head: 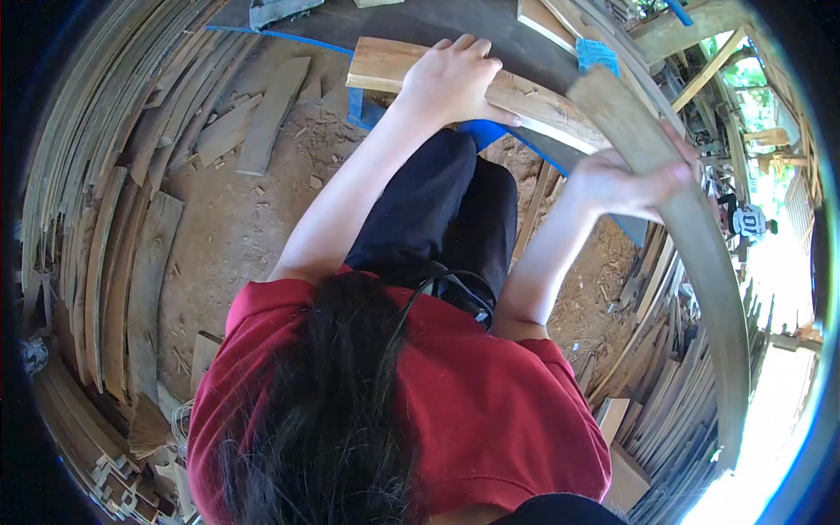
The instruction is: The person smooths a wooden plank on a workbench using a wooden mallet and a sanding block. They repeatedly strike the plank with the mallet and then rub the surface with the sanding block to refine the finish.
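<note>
A dark worktable (pixel 328 25) with blue edges stands before me. On it lies a thick pale wooden board (pixel 387 62), its far right part behind my right hand. My left hand (pixel 459 79) rests over this board near its middle, fingers over the far edge and thumb along the near side. My right hand (pixel 636 177) grips a long weathered plank (pixel 702 249), raised at the right; its one end tilts over the table and the other runs down past my right side. Small wood chips lie on the pale board.
Stacked planks (pixel 85 164) line the left, and more strips (pixel 663 394) lie at the lower right. Loose board pieces (pixel 275 118) lie on the dirt floor. A light blue printed piece (pixel 597 56) is on the table's right side. A person (pixel 750 222) is far off at right.
</note>
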{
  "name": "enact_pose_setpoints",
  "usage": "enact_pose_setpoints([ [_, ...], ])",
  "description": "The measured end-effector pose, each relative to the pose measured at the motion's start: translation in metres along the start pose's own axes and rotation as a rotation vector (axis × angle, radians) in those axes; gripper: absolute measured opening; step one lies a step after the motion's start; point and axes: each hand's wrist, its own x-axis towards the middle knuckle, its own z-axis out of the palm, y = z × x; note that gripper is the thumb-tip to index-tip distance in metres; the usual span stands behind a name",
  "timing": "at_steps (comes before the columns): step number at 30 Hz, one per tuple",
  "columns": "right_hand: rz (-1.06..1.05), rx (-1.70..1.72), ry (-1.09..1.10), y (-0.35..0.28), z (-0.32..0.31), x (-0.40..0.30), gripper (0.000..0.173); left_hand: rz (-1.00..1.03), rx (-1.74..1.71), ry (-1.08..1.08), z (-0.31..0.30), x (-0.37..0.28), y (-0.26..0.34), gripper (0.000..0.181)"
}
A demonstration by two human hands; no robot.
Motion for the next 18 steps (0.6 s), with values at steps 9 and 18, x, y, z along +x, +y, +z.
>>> enact_pose_setpoints([
  [9,0.232,0.031,0.121,0.003,0.023,0.003,0.049,-0.026,-0.004,-0.034,0.000,0.003,-0.001,0.087],
  [18,0.445,-0.036,0.194,0.022,0.032,-0.011,0.058,-0.049,0.036,-0.018,0.002,0.001,-0.003,0.088],
])
